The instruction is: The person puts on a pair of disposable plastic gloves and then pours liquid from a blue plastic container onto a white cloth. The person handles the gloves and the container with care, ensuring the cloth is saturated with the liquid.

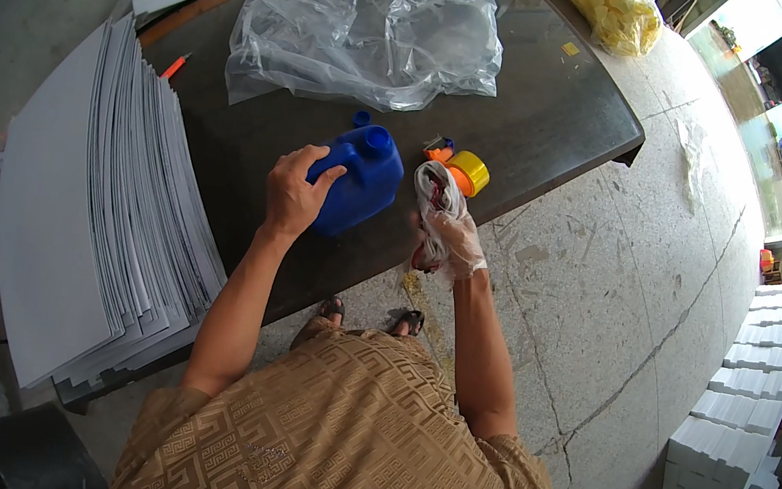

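Note:
My left hand [296,192] is closed on the upper left side of a blue plastic jerrycan [359,184], with thumb and fingers against it. The can stands on the dark table, its round mouth uncapped. A small blue cap [361,119] lies just beyond it. My right hand [457,242], in a thin clear plastic glove, grips a bunched white and dark red cloth [434,195] at the table's near edge. Right beside the cloth are a roll of yellow tape [470,171] and an orange tape dispenser [439,148].
A crumpled clear plastic sheet [383,26] covers the far part of the table [574,100]. A tall stack of white sheets [81,219] stands at the left, with an orange cutter [175,66] beyond it. White stacks [734,417] stand on the floor at right; a yellow bag [616,13] sits behind.

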A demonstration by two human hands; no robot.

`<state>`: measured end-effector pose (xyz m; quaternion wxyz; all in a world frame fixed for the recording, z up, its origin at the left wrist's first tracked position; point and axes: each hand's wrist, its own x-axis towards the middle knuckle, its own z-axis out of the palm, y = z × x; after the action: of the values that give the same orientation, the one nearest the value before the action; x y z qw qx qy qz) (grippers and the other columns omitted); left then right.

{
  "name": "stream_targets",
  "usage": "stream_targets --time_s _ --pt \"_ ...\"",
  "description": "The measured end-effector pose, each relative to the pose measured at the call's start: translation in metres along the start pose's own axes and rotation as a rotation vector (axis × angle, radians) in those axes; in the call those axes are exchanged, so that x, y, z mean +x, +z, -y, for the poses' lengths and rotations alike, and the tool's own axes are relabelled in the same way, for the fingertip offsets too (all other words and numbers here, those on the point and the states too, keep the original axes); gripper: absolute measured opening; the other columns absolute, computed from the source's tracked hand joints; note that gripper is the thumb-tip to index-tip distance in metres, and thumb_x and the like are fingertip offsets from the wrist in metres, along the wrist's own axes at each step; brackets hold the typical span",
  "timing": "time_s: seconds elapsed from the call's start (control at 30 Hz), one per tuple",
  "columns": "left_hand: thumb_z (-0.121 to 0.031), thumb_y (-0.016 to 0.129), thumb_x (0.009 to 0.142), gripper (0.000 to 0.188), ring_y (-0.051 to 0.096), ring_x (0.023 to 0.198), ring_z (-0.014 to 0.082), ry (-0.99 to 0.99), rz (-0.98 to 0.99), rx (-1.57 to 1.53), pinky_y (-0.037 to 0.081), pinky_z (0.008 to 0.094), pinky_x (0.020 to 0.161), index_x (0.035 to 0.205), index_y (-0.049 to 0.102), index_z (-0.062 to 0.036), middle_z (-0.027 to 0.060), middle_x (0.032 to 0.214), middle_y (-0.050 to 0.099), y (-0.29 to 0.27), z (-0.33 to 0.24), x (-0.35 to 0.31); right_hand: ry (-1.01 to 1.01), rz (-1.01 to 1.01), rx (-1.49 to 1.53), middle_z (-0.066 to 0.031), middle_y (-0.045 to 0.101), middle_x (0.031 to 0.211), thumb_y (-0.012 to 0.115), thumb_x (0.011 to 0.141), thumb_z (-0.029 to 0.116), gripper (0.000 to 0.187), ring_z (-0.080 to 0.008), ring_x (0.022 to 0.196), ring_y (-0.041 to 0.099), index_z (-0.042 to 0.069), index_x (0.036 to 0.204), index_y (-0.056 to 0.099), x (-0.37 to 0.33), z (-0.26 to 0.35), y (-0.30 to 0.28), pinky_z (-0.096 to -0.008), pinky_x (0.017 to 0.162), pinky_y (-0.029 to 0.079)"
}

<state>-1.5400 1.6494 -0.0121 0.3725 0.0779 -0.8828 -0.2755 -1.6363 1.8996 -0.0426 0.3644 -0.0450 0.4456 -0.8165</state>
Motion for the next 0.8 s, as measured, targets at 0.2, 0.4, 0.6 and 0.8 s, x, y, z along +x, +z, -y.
stream_targets --time_s 0.2,0.4,0.6,0.8 --pt "-0.015 0.083 0.074 0.03 0.064 0.078 0.0289 0.232 0.12 0.037 0.048 0.0404 0.075 0.097 0.068 -0.0043 0.01 0.084 0.068 -0.007 -0.021 0.018 -0.021 -0.07 -0.115 -0.0053 0.061 0.114 0.07 0.08 0.007 0.07 -0.015 0.085 0.064 0.012 0.144 0.042 0.0 -0.014 -0.02 -0.027 0.062 0.054" --pt "-0.015 0.082 0.072 0.03 0.062 0.079 0.0255 0.389 0.266 0.161 0.046 0.0391 0.075 0.098 0.069 -0.0048 0.0065 0.085 0.067 0.0 -0.045 0.032 0.055 -0.196 0.23 -0.004 0.065 0.112 0.068 0.09 0.041 0.052 -0.0129 0.077 0.063 0.014 0.134 0.056 0.002 -0.031 -0.016 -0.026 0.062 0.052" --pt "-0.018 0.078 0.075 0.026 0.06 0.078 0.024 0.486 0.416 0.249 0.044 0.0382 0.074 0.097 0.068 -0.0063 0.005 0.081 0.064 0.021 -0.053 0.036 -0.012 -0.239 0.292 -0.0038 0.069 0.092 0.062 0.092 0.05 0.048 -0.0149 0.074 0.065 0.013 0.123 0.063 0.007 -0.064 -0.039 -0.0284 0.061 0.053" --pt "-0.018 0.077 0.075 0.021 0.058 0.076 0.0248 0.581 0.508 0.283 0.042 0.0391 0.071 0.087 0.063 -0.0084 0.0051 0.075 0.059 0.049 -0.07 0.038 -0.016 -0.26 0.39 -0.0063 0.067 0.087 0.061 0.092 0.051 0.047 -0.0173 0.067 0.063 0.012 0.119 0.062 0.004 -0.076 -0.047 -0.0312 0.056 0.052"
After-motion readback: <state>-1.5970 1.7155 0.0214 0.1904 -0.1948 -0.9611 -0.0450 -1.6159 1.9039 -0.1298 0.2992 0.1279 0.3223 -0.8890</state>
